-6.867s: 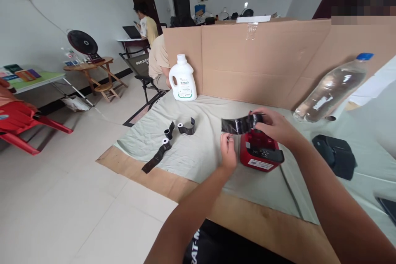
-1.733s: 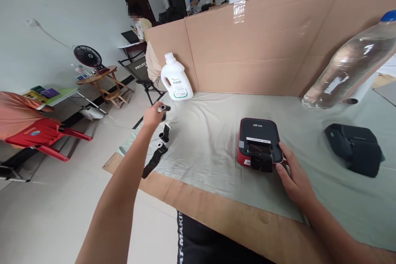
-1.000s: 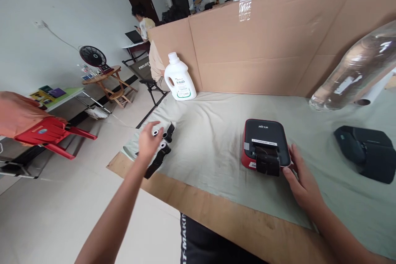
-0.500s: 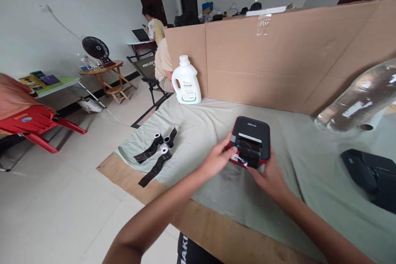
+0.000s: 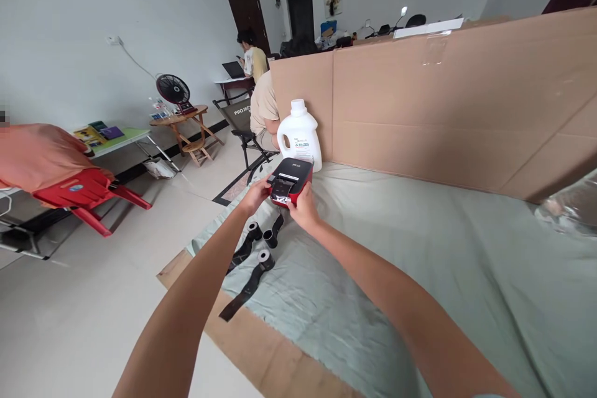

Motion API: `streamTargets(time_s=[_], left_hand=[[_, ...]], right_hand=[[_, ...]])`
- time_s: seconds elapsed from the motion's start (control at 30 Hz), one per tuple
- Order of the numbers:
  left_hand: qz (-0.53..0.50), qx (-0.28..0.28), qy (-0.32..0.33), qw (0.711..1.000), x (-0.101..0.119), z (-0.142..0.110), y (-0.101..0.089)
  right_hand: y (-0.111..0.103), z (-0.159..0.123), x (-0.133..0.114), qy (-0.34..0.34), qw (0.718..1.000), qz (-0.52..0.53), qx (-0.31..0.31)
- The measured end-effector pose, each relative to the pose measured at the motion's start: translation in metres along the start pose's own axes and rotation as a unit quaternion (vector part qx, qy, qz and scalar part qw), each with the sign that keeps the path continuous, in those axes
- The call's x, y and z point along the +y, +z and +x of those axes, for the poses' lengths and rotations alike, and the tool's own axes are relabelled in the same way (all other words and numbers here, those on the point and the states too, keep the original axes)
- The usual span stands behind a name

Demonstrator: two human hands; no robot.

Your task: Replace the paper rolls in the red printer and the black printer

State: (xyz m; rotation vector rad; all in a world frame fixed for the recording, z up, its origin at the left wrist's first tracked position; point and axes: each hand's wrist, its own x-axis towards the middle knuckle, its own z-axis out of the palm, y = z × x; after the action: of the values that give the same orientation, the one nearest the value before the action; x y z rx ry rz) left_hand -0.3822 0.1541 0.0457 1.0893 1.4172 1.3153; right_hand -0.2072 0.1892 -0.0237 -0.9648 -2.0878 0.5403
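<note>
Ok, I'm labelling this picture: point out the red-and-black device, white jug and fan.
Red-and-black device (image 5: 293, 170), head view: black top
White jug (image 5: 303, 142), head view: front label
Fan (image 5: 173, 88), head view: round grille

A boxy device (image 5: 296, 168), red-sided and black-topped, is resting between the left hand (image 5: 255, 196) and the right hand (image 5: 305, 209), its top facing upward. A dark strip (image 5: 282, 188) (glossy at its near end) is hanging toward its near edge.

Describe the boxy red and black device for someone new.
Find the brown cardboard panel, then the white plastic jug by its left end. In front, the left hand and right hand hold the boxy red and black device, red-sided unlike the black rolled strips.
</note>
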Motion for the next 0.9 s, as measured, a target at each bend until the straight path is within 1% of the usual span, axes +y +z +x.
streamTargets(time_s=[0.07,0.1,0.13,0.2,0.27,0.3,0.33,0.37,0.4,0.47,0.5,0.53,0.57,0.6,0.63,0.67,0.7,0.73,0.77,0.8,0.83,0.9], left_hand=[[-0.04,0.016,-0.02,0.999,-0.009,0.009,-0.009],[-0.061,0.023,-0.024,0.998,-0.013,0.012,-0.012],[-0.078,0.028,-0.027,0.996,-0.017,0.016,-0.014],[-0.083,0.037,-0.03,0.995,-0.021,0.02,-0.015],[-0.036,0.066,-0.01,0.997,-0.022,0.022,-0.017],[-0.005,0.089,0.008,0.996,-0.021,0.021,-0.017],[0.022,0.115,0.031,0.993,-0.019,0.018,-0.017],[0.04,0.144,0.06,0.987,-0.015,0.015,-0.015],[0.046,0.17,0.089,0.98,-0.011,0.009,-0.012],[0.034,0.217,0.161,0.962,0.002,-0.007,0.002],[0.026,0.228,0.203,0.952,0.009,-0.017,0.014],[0.019,0.223,0.269,0.937,0.015,-0.029,0.028],[0.006,0.204,0.335,0.92,0.021,-0.044,0.046],[-0.001,0.169,0.385,0.907,0.025,-0.059,0.066],[-0.011,0.142,0.424,0.894,0.027,-0.076,0.088],[-0.012,0.114,0.439,0.891,0.028,-0.093,0.112],[-0.002,0.078,0.43,0.899,0.025,-0.11,0.138],[0.011,0.045,0.418,0.907,0.021,-0.126,0.164],[0.028,0.007,0.407,0.913,0.015,-0.14,0.19],[0.048,-0.036,0.395,0.917,0.008,-0.153,0.216],[0.066,-0.084,0.386,0.916,0.0,-0.163,0.24],[0.089,-0.155,0.38,0.908,-0.017,-0.179,0.283]], right_hand=[[0.014,0.007,-0.005,0.072,0.997,-0.026,-0.005],[0.018,0.01,-0.007,0.092,0.995,-0.038,-0.01],[0.02,0.013,-0.01,0.094,0.994,-0.045,-0.017],[0.017,0.016,-0.016,0.094,0.994,-0.044,-0.034],[0.002,0.011,-0.02,0.098,0.993,-0.023,-0.06],[-0.011,0.004,-0.02,0.099,0.992,-0.01,-0.072],[-0.029,-0.007,-0.018,0.097,0.992,0.001,-0.078],[-0.052,-0.022,-0.013,0.09,0.993,0.006,-0.075],[-0.08,-0.042,-0.005,0.077,0.995,0.002,-0.064],[-0.15,-0.094,0.018,0.036,0.998,-0.043,-0.016],[-0.189,-0.126,0.032,0.024,0.996,-0.086,0.021],[-0.23,-0.16,0.046,0.029,0.988,-0.142,0.057],[-0.27,-0.194,0.059,0.052,0.972,-0.205,0.099],[-0.308,-0.227,0.072,0.095,0.948,-0.268,0.143],[-0.343,-0.258,0.082,0.158,0.915,-0.33,0.172],[-0.372,-0.284,0.091,0.231,0.873,-0.383,0.195],[-0.397,-0.305,0.099,0.302,0.831,-0.419,0.208],[-0.416,-0.321,0.106,0.366,0.794,-0.44,0.207],[-0.43,-0.332,0.112,0.424,0.764,-0.446,0.197],[-0.44,-0.339,0.117,0.472,0.743,-0.439,0.178],[-0.446,-0.342,0.122,0.51,0.732,-0.423,0.157],[-0.453,-0.344,0.127,0.555,0.727,-0.385,0.127]])
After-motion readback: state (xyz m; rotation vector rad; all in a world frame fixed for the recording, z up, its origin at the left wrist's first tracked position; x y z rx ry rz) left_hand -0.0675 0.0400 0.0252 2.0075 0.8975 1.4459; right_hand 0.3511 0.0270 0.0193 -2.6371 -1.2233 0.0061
